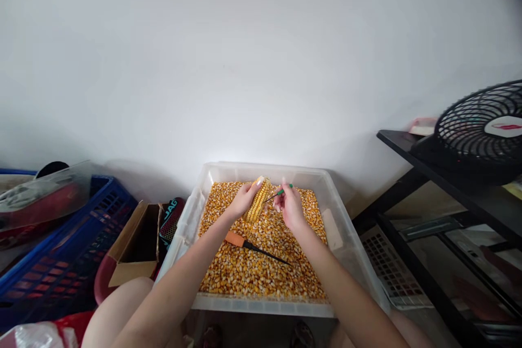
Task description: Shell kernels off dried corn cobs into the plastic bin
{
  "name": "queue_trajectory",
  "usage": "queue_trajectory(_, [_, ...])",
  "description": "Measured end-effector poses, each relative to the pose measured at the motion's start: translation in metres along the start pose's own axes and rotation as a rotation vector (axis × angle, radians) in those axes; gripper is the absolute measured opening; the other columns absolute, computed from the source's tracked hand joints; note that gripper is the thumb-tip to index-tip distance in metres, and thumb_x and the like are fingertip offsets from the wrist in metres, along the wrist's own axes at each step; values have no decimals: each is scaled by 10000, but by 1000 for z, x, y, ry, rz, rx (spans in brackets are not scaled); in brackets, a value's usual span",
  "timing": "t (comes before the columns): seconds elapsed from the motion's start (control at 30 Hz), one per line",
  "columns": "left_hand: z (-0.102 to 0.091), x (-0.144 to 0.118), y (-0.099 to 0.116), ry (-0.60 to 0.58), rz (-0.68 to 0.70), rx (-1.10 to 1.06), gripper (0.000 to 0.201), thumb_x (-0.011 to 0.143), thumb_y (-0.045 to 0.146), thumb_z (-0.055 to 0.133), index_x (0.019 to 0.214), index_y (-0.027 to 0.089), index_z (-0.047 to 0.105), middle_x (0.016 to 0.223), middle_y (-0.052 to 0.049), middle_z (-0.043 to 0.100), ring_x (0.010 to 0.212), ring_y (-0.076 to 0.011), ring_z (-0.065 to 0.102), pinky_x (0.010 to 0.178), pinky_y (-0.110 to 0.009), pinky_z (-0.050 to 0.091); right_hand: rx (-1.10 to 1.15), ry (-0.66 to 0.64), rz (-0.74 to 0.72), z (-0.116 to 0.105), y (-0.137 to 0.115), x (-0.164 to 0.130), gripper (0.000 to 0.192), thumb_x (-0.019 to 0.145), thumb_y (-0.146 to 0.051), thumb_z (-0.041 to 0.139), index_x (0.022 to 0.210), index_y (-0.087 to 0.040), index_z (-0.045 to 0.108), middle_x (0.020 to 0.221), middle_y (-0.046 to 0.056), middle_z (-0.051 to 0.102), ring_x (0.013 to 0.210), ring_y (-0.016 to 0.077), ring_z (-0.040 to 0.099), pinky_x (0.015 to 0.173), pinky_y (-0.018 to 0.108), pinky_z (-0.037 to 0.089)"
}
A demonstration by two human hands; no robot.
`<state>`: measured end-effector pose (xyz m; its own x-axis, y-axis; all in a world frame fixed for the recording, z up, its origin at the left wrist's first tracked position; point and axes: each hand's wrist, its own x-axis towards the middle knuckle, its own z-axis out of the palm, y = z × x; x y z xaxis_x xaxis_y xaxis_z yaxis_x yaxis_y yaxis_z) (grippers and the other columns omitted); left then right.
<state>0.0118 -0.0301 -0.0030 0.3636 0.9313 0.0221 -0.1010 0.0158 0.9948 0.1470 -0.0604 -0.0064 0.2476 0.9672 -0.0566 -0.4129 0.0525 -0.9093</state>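
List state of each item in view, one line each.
left hand: closed around the corn cob
right hand: gripping the green-handled tool
corn cob: held tilted over the bin, kernels mostly on
green-handled tool: tip against the cob
orange-handled tool: lying loose on the kernels
clear bin: lidless, floor covered with loose kernels
cardboard box: flaps open
fan: blades not discernible

Two bare forearms without sleeves, bare knees, hands (267,204) without rings, pale polished fingernails
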Motion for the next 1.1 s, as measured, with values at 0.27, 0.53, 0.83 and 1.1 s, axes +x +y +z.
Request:
queue_trajectory(0.27, [6, 5, -6, 103, -185, -454, 491, 718, 605, 580, 870, 140, 618, 661, -25, 613, 553, -143, 569, 575, -259, 464, -262, -74, -441, 4, -1, -20, 319, 862, -478, 476, 741, -185, 506, 507, -31, 575, 410, 94, 541, 401, 195, 424])
queue_trajectory(0.53, [4, 4, -3, 170, -157, -405, 517, 716, 597, 582, 883, 111, 643, 680, -53, 646, 656, -180, 615, 617, -259, 457, -735, -186, -828, -4, 7, -24, 203, 895, -301, 463, 738, -195, 536, 633, 32, 651, 570, 135, 614, 578, 256, 481])
queue_trajectory(0.83, [2, 3, -8, 206, -116, -173, 550, 734, 628, 527, 840, 103, 650, 664, -63, 643, 598, -169, 584, 559, -256, 422, -716, -161, -798, -3, 22, -21, 209, 899, -284, 442, 714, -204, 497, 609, 33, 646, 547, 142, 612, 565, 259, 480])
queue_trajectory(1.1, [-6, 3, 4, 225, 72, 282, 529, 770, 624, 456, 691, 128, 620, 634, -36, 602, 626, -174, 540, 589, -266, 411, -361, -200, -425, 2, 20, -21, 303, 899, -448, 401, 706, -214, 419, 513, -30, 573, 395, 98, 523, 409, 204, 429])
